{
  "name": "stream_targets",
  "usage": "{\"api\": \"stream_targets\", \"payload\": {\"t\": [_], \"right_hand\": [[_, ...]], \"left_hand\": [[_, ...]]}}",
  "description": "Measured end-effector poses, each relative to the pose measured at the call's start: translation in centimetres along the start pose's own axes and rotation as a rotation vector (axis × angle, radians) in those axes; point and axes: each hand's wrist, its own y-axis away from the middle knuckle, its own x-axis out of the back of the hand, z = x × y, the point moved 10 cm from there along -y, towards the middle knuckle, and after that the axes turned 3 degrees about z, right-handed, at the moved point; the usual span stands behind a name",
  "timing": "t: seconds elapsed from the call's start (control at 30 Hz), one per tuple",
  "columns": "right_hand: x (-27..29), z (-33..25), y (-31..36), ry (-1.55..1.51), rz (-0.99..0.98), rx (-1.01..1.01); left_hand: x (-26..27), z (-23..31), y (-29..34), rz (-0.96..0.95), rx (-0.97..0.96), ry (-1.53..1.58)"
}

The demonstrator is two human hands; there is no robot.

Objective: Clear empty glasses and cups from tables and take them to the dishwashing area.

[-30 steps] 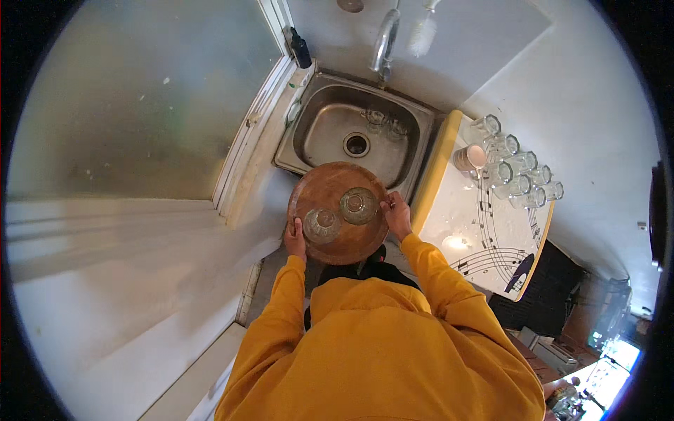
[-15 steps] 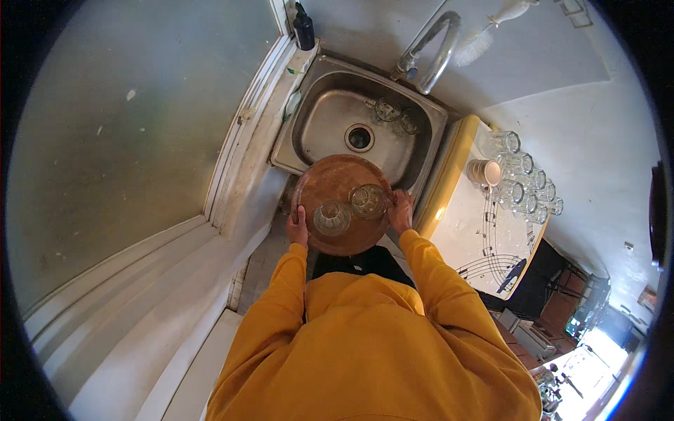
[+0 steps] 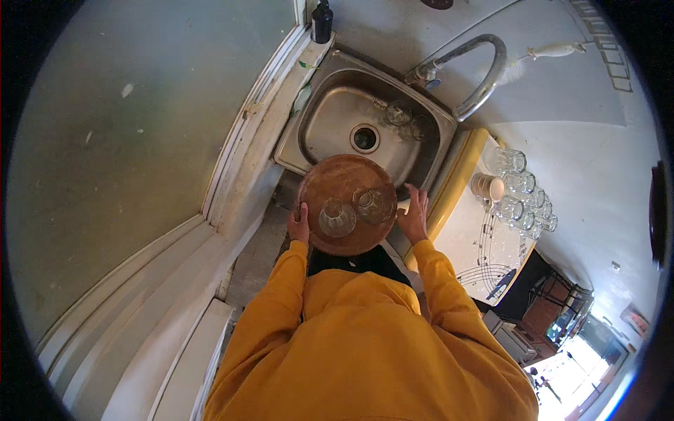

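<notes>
A round brown tray (image 3: 344,244) hangs before the near edge of the metal sink (image 3: 291,154). My left hand (image 3: 298,224) grips its left rim, thumb on top. Just off the right rim is my right hand (image 3: 414,215), its fingers apart and nothing in them. Two clear glasses stand on the tray: one glass (image 3: 337,218) near the middle, another glass (image 3: 373,205) to its right, by the rim. Inside the sink, a glass (image 3: 398,113) and a second one (image 3: 420,128) lie at the far right of the basin.
A curved metal tap (image 3: 500,67) rises behind the sink. On the yellow-edged counter (image 3: 449,238) at right stand several glass mugs (image 3: 521,184) and stacked beige cups (image 3: 489,187). A black bottle (image 3: 321,24) stands on the ledge by the window (image 3: 154,105). A white-handled brush (image 3: 554,51) hangs on the wall.
My right hand has let go of the tray's right rim and moved slightly right, its fingers spreading. The left hand still holds the tray, and the view has shifted a little.
</notes>
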Motion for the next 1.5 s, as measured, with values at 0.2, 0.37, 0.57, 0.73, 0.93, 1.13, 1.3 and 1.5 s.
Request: {"api": "stream_targets", "payload": {"t": [0.2, 0.37, 0.57, 0.73, 0.93, 1.13, 1.3, 1.5], "right_hand": [[2.7, -9.6, 0.6, -0.101, -0.359, 0.377], [-0.6, -10.7, 0.6, 0.151, -0.454, 0.466], [1.4, -11.0, -1.7, 0.135, -0.373, 0.471], [4.7, -12.6, -7.5, 0.054, -0.207, 0.468], [1.7, -14.1, -18.5, 0.121, -0.026, 0.526], [-6.2, -11.2, -25.3, 0.411, -0.149, 0.418], [-7.6, -7.1, -27.3, 0.355, -0.158, 0.302], [-9.3, -7.0, -28.1, 0.494, -0.302, 0.310]], "left_hand": [[-0.2, 3.4, 2.6, 0.014, -0.020, 0.047], [-0.4, 2.9, 1.3, -0.070, -0.073, 0.099], [-0.7, 3.1, 1.8, -0.020, -0.079, 0.079], [-1.2, 1.8, 0.7, -0.112, -0.062, 0.119], [-1.4, 3.8, 1.3, -0.146, -0.119, 0.150], [-0.1, 3.2, 1.2, -0.002, -0.097, 0.027], [-0.4, 5.6, 2.8, -0.036, -0.059, 0.041], [0.1, 5.1, 2.7, -0.006, -0.032, 0.021]]}}
